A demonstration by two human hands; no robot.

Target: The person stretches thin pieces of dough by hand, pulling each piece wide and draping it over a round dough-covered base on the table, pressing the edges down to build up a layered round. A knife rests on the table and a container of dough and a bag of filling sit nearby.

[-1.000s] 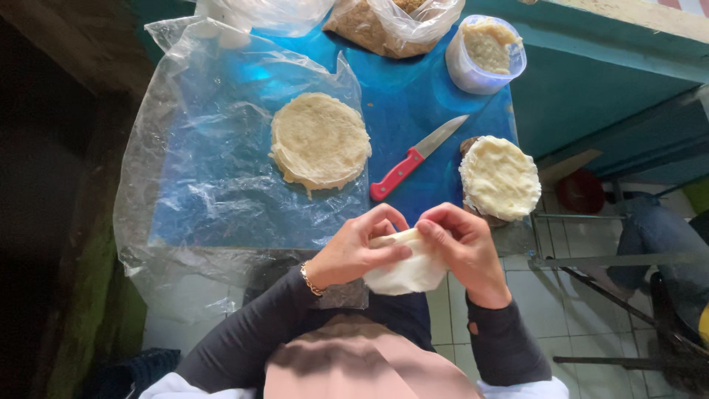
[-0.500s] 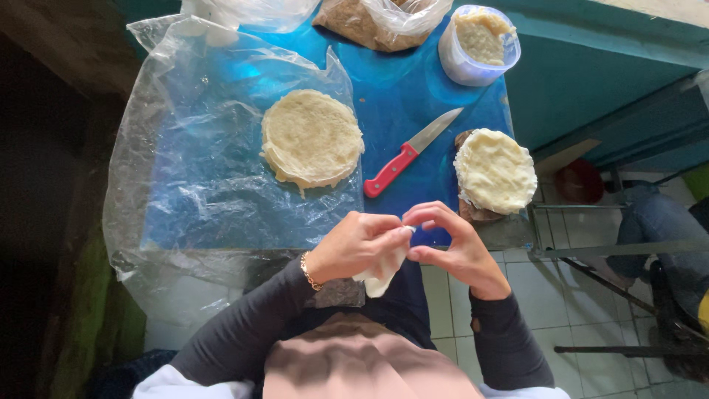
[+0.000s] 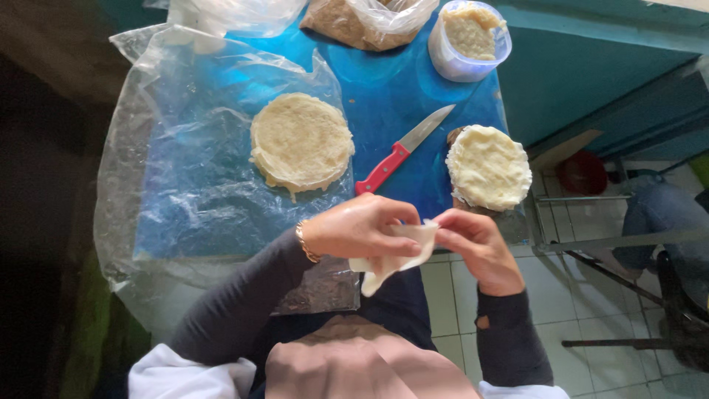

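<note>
My left hand (image 3: 358,225) and my right hand (image 3: 476,244) together pinch one thin, pale round wrapper (image 3: 391,260), folded and hanging between them just off the near edge of the blue table (image 3: 384,89). On a clear plastic sheet (image 3: 185,185) lies a stack of round wrappers (image 3: 301,140). A second, whiter stack (image 3: 488,165) sits at the table's right edge. A red-handled knife (image 3: 402,148) lies between the two stacks.
A clear plastic tub of pale filling (image 3: 470,38) stands at the back right, with a plastic bag of brown crumbs (image 3: 362,18) beside it. Tiled floor (image 3: 591,295) and metal chair legs lie to the right.
The wrapper has gone from spread flat between both hands to folded and pinched. My hands have stayed by the table's near edge.
</note>
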